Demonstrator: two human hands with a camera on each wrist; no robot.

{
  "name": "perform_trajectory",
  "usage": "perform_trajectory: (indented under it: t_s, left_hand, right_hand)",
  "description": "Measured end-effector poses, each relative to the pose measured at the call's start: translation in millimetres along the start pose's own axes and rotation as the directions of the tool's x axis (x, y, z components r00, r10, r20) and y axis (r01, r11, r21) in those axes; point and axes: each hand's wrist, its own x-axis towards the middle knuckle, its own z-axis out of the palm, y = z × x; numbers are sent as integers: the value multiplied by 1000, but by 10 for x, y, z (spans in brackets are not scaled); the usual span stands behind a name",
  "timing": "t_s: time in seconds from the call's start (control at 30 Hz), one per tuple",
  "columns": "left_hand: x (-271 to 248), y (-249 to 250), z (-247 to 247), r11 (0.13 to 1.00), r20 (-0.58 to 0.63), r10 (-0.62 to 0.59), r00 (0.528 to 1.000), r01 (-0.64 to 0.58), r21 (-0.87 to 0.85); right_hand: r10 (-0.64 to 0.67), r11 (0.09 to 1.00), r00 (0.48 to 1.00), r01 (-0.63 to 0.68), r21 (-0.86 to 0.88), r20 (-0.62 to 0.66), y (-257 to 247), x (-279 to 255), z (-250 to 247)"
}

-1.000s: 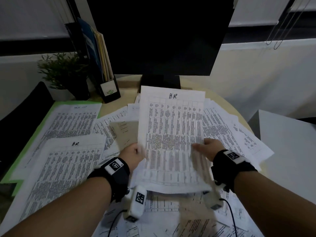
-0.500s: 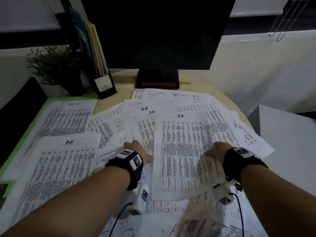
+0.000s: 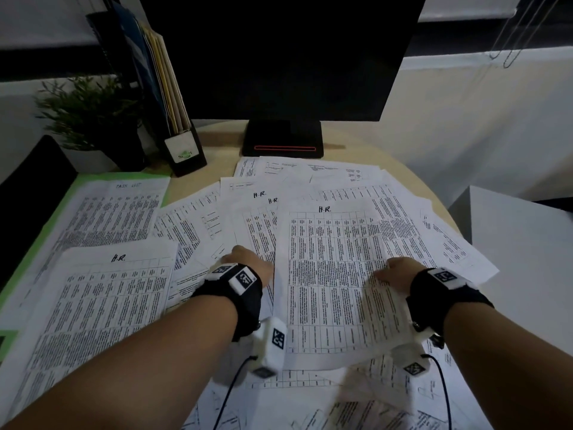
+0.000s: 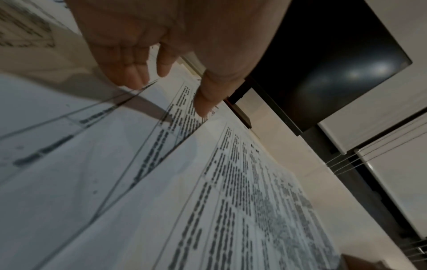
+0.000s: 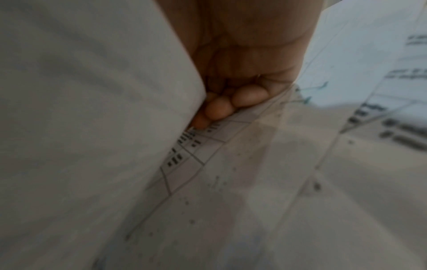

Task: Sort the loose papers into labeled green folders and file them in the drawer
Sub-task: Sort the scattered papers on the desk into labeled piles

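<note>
Loose printed papers cover the desk. One sheet headed "H.R." [image 3: 335, 274] lies on top of the pile in the middle. My right hand [image 3: 393, 270] pinches its right edge, the fingers [image 5: 231, 104] curled under the paper. My left hand [image 3: 248, 260] is just left of that sheet, its straight fingers [image 4: 136, 73] down on the papers beneath and holding nothing. A green folder [image 3: 77, 184] lies open at the far left under a "TASK LIST" sheet [image 3: 114, 212]. Another "H.R." sheet [image 3: 105, 305] lies at the near left.
A dark monitor on a black base [image 3: 282, 141] stands behind the pile. A black file holder [image 3: 183, 144] with folders and a potted plant [image 3: 90, 113] stand at the back left. A white cabinet top [image 3: 521, 243] is beyond the desk's curved right edge.
The "H.R." sheet, held upright in both hands a second ago, has come down flat onto the pile. My left hand has let go and moved left.
</note>
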Motion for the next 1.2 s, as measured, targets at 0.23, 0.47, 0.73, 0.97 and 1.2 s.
perform_trajectory:
  t_s: [0.23, 0.47, 0.73, 0.97, 1.2]
  left_hand:
    - [105, 63, -52, 830, 123, 76, 990, 5, -557]
    - [188, 11, -114, 864, 92, 105, 990, -45, -501]
    - [290, -133, -164, 995, -87, 3, 996, 6, 96]
    - [244, -25, -102, 984, -37, 32, 999, -25, 177]
    - [216, -91, -118, 988, -132, 155, 979, -154, 11]
  right_hand:
    - [-26, 999, 1000, 27, 43, -9, 72, 62, 19]
    - [-40, 999, 999, 41, 31, -21, 96, 92, -20]
    - [-53, 998, 998, 53, 21, -35, 85, 87, -8]
    - [-55, 998, 998, 55, 20, -11, 91, 96, -11]
    - [-37, 998, 999, 37, 59, 0, 118, 116, 1]
